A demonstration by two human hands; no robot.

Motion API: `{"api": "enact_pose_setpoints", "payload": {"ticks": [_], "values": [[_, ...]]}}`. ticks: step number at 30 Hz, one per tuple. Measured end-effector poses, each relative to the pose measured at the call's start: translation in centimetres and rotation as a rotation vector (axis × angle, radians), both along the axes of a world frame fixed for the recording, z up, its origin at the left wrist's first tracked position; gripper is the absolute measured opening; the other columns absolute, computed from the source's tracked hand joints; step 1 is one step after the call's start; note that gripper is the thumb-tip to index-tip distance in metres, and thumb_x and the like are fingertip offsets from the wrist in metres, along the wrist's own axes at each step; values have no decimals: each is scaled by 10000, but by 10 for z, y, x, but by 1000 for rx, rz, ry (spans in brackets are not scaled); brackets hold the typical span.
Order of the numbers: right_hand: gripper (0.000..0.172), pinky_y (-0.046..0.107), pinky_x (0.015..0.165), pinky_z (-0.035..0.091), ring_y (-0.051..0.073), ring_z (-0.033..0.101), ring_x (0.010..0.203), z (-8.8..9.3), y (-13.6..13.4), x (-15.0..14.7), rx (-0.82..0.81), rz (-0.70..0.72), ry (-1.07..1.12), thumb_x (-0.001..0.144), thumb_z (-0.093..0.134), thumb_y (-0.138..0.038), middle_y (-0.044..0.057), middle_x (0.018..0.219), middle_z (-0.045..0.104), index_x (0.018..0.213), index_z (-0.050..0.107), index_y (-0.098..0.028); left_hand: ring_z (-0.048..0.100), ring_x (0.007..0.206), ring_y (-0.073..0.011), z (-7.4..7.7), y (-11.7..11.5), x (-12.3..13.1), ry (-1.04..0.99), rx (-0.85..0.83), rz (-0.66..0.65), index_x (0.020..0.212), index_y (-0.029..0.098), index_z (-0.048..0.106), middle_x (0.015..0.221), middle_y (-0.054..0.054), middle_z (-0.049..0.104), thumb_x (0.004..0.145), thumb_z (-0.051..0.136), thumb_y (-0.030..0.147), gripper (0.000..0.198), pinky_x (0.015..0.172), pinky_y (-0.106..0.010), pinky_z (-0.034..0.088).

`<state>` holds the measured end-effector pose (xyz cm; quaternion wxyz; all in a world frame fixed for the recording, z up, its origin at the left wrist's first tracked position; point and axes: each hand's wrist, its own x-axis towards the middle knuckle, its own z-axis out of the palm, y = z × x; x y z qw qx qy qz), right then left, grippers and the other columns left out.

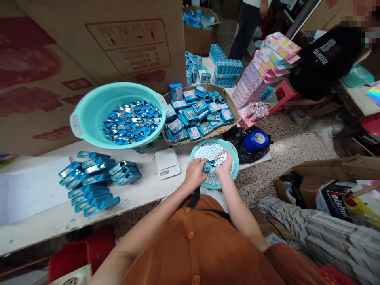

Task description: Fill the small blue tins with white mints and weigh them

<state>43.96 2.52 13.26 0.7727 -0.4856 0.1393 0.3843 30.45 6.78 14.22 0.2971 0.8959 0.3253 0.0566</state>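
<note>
My left hand is closed around a small blue tin, held over a small teal bowl full of white candy pellets. My right hand is cupped over a heap of those pellets right at the tin's open end. Both hands hover above the bowl at the table's front edge.
A large teal basin holds blue and silver lids. A cardboard tray holds blue tins. Rows of blue tins lie on the white table. A small white scale and blue tape roll sit nearby. A person in black sits at right.
</note>
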Motion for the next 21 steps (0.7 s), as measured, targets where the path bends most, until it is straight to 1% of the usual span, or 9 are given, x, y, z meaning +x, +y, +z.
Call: {"api": "enact_pose_setpoints", "payload": {"ticks": [3, 5, 7, 11, 16, 21], "values": [[179, 190, 446, 380, 61, 424, 450, 4, 2, -4, 22, -73, -8, 773, 507, -316, -77, 543, 433, 667, 407, -213, 546, 991, -281, -3, 0, 3, -32, -40, 13, 1144, 239, 582, 983, -81, 609, 725, 642, 233, 423, 835, -387, 432], [155, 186, 465, 388, 60, 441, 469, 6, 3, -6, 10, -63, -69, 764, 509, -293, -72, 558, 442, 665, 427, -207, 555, 989, -273, -6, 1, 5, -68, -93, 41, 1138, 236, 582, 996, -72, 621, 725, 656, 266, 420, 857, -387, 435], [160, 187, 469, 390, 61, 445, 473, 7, 4, -7, -12, -37, -95, 762, 515, -307, -68, 566, 453, 664, 440, -205, 559, 992, -263, -9, 1, 6, -85, -119, 58, 1138, 237, 581, 1006, -63, 628, 729, 657, 280, 418, 873, -383, 434], [177, 200, 466, 397, 73, 455, 476, 4, 3, -4, -10, -24, -65, 763, 510, -346, -57, 567, 484, 666, 462, -206, 550, 1006, -266, -14, 1, 7, -74, -83, 40, 1140, 244, 591, 1003, -66, 621, 735, 647, 256, 409, 867, -383, 429], [232, 219, 521, 439, 90, 511, 527, -5, 2, 2, 10, -41, -77, 787, 456, -401, -34, 598, 527, 675, 499, -202, 561, 995, -248, -21, 2, 11, -113, -160, 82, 1118, 218, 597, 1032, -60, 638, 725, 668, 273, 403, 889, -371, 428], [283, 224, 513, 428, 96, 511, 535, -6, 2, 5, 3, -29, -134, 797, 419, -428, -25, 603, 523, 658, 513, -200, 542, 1030, -266, -25, 2, 12, -105, -106, 38, 1161, 241, 586, 1049, -68, 625, 733, 663, 255, 435, 898, -393, 411]]}}
